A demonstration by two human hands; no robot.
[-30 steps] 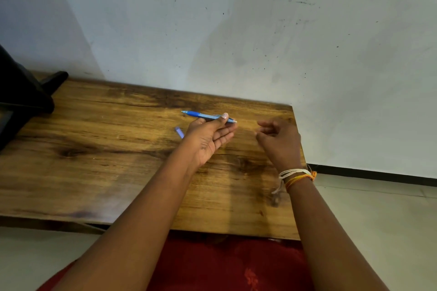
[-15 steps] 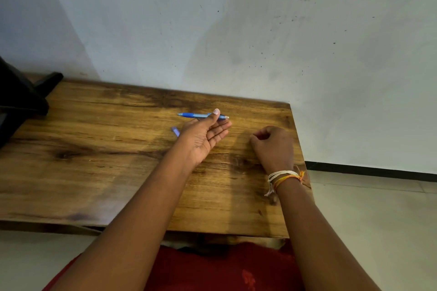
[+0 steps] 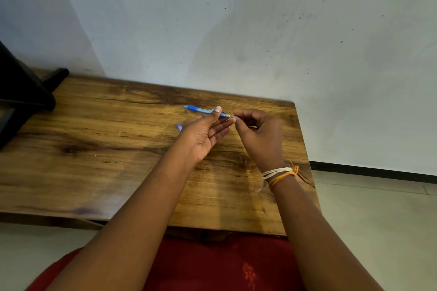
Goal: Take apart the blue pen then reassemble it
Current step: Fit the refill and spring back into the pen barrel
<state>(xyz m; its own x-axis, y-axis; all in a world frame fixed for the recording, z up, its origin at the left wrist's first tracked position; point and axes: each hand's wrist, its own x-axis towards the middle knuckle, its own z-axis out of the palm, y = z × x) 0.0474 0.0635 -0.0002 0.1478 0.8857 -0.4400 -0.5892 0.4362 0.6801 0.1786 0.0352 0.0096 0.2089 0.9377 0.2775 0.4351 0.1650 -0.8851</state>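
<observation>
My left hand (image 3: 205,131) holds the blue pen (image 3: 201,110) between thumb and fingers, above the wooden table (image 3: 94,149). The pen lies nearly level, its darker blue end pointing left. My right hand (image 3: 260,137) is at the pen's right end, fingertips pinched on something small and pale there; I cannot tell what it is. A small pale-blue pen piece (image 3: 179,127) lies on the table just left of my left hand, partly hidden by it.
A black object (image 3: 21,99) stands at the table's far left. The table's back edge meets a grey wall (image 3: 236,30). The table's right edge is close to my right wrist, with tiled floor (image 3: 378,220) beyond. Red cloth (image 3: 212,267) lies below the front edge.
My right hand has lifted off the table and moved left to the pen's right end, fingertips now pinched there. My left hand still holds the pen in nearly the same place.
</observation>
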